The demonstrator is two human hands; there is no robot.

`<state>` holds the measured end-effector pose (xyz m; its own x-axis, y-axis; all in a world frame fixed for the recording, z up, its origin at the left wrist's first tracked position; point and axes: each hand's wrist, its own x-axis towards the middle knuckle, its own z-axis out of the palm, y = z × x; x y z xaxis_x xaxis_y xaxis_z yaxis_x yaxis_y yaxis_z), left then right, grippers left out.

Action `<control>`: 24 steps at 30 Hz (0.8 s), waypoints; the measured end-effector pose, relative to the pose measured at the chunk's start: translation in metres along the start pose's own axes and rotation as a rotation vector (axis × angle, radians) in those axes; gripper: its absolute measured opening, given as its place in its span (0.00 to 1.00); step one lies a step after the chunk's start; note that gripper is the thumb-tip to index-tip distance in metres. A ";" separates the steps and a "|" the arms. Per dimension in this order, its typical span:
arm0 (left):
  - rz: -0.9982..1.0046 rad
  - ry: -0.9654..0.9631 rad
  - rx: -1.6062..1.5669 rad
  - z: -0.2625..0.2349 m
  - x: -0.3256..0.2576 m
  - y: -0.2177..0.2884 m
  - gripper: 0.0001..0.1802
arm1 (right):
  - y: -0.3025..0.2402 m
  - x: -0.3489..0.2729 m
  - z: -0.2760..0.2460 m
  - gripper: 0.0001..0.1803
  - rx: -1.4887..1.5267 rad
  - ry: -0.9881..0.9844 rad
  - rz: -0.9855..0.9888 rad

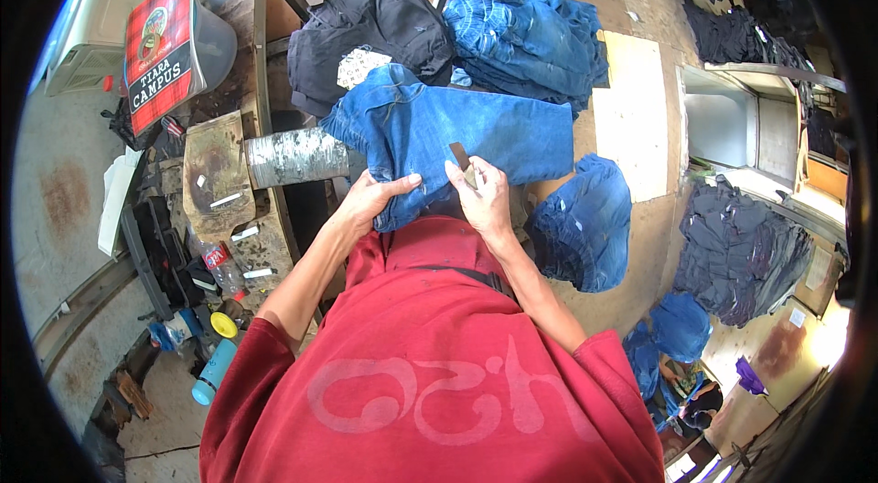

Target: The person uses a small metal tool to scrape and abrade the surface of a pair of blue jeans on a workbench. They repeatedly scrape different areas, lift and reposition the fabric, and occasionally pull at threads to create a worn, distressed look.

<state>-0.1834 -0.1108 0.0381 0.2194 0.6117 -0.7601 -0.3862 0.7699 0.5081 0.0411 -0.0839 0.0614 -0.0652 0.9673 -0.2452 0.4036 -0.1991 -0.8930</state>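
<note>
A pair of blue jeans [430, 122] lies across the space in front of me, one leg stretching to the right. At its near edge my left hand [373, 196] grips the denim, thumb on top and the other fingers partly hidden. My right hand [482, 198] is closed in a pinch around a small flat brown strip [459, 155], which sticks out above the fingers over the denim. I cannot make out what the strip is made of. Another piece of blue denim [585, 222] lies to the right of my right hand.
A pale, worn cylinder [297, 158] juts in from the left by the jeans. Beyond lie heaps of dark garments [366, 35] and blue jeans [526, 30]. Dark clothes [741, 250] are piled at right. A plastic bottle [222, 268] and a red plaid bag [163, 48] are at left.
</note>
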 end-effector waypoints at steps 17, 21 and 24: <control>0.108 -0.044 0.025 -0.005 -0.017 0.004 0.21 | -0.026 0.006 0.005 0.16 0.227 -0.414 0.439; 0.044 -0.025 0.075 -0.010 -0.017 0.003 0.22 | -0.024 0.004 0.017 0.10 0.340 -0.364 0.464; 0.062 -0.079 0.018 -0.014 -0.015 -0.001 0.24 | -0.014 0.002 0.016 0.10 0.581 -0.355 0.752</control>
<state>-0.1991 -0.1237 0.0433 0.2662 0.6698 -0.6932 -0.3847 0.7332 0.5607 0.0210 -0.0820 0.0678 -0.2824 0.4756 -0.8331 -0.0489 -0.8745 -0.4826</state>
